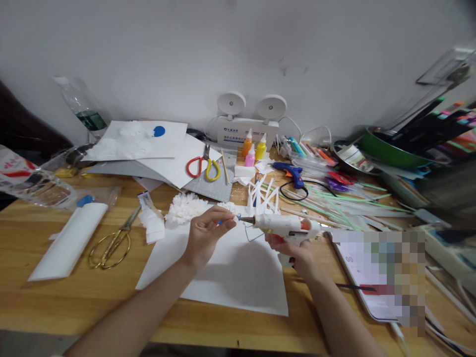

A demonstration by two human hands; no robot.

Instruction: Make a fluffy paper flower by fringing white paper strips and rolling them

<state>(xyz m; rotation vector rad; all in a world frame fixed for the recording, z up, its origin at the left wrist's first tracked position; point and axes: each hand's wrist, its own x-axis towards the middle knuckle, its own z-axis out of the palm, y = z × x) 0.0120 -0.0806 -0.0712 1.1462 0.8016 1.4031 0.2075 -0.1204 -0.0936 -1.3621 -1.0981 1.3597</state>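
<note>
My right hand (295,250) is wrapped round a white glue gun (286,225), its nozzle pointing left. Just at the nozzle tip, my left hand (211,230) pinches a small white and blue piece (235,219) between thumb and fingertips; most of it is hidden. Both hands are above a white paper sheet (223,277) on the wooden table. Behind my left hand lies a fluffy white paper bundle (186,208). Cut white paper strips (262,196) stand behind the glue gun.
Gold scissors (111,245) and a rolled white paper (70,243) lie at left. Red-and-yellow scissors (204,166), paint bottles (255,146) and a blue glue gun (290,172) are farther back. A phone (357,267) with a cable sits at right, near a black cord and plastic sticks.
</note>
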